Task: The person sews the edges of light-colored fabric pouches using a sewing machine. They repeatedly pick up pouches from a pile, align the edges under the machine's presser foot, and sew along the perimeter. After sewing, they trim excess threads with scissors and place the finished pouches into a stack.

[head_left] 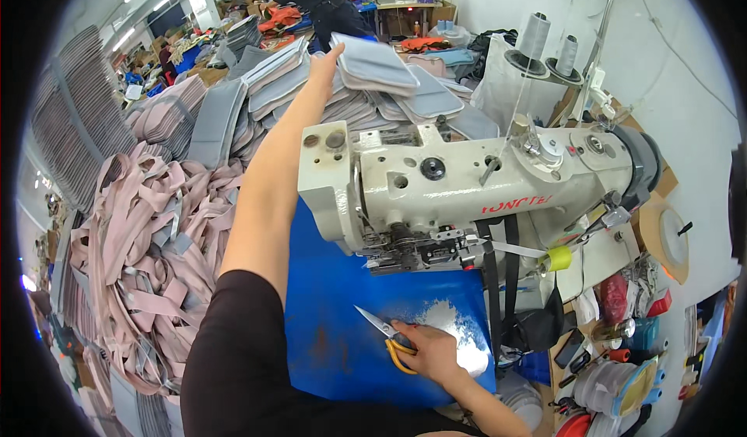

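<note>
My left arm reaches far forward past the sewing machine (467, 176). At its end my left hand (325, 65) grips the near-left edge of a grey padded fabric panel (377, 65) with light edging, above stacks of similar panels (354, 110). My right hand (429, 351) rests low over the blue work surface (327, 312), closed round scissors (395, 346) with yellow handles. Their blades point up and left, slightly apart, and nothing lies between them. The machine's head stands between my two hands, and its needle area is partly hidden.
A big heap of pink and grey strips (156, 258) lies at the left, below tall stacked panels (78, 118). Thread cones (534, 36) stand behind the machine. Spools and tools (615, 382) crowd the lower right. A person in dark clothes (331, 9) is at the back.
</note>
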{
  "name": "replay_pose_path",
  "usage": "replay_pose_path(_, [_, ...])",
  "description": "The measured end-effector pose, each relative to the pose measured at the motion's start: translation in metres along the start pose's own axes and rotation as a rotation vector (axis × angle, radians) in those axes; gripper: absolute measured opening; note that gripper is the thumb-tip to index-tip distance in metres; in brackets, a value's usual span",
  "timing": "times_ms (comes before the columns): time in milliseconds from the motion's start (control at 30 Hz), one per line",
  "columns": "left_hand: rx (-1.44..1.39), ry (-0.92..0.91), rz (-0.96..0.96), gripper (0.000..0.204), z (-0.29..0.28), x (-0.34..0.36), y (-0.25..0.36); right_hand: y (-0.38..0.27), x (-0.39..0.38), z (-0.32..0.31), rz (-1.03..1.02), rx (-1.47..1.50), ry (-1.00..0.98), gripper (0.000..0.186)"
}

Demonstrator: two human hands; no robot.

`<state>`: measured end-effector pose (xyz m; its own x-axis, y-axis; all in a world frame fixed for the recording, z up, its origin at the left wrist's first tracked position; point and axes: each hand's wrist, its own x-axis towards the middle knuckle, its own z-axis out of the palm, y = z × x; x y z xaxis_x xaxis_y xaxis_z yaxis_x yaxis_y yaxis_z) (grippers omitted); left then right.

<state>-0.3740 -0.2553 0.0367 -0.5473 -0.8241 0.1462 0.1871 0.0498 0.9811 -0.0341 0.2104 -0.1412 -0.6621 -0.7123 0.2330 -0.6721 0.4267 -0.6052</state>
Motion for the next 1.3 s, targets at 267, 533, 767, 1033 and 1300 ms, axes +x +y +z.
replay_pose_path(267, [0.625,-0.178,0.485,0.070,-0.143,-0.012,0.121,0.004,-0.004,0.002,0.018,0.083,0.068,0.060])
replay_pose_path(533, [1.138,-0.205,0.951,0.034,-0.339,-0.186,0.299,0.002,-0.008,-0.005,-0.013,-0.070,-0.009,0.052])
replay_pose_path(767, [1.392,0.128,0.591,0.025,-0.486,-0.301,0.394,-0.006,-0.012,0.020,-0.099,-0.028,0.142,0.043])
replay_pose_path(1033, [1.647,-0.157,0.329,0.051,-0.564,-0.300,0.288,-0.011,-0.015,0.019,-0.028,-0.089,0.172,0.041])
replay_pose_path(1300, [0.603,0.352,0.272,0.027,-0.611,-0.234,0.401,-0.013,-0.018,0.023,-0.021,-0.113,0.168,0.043])
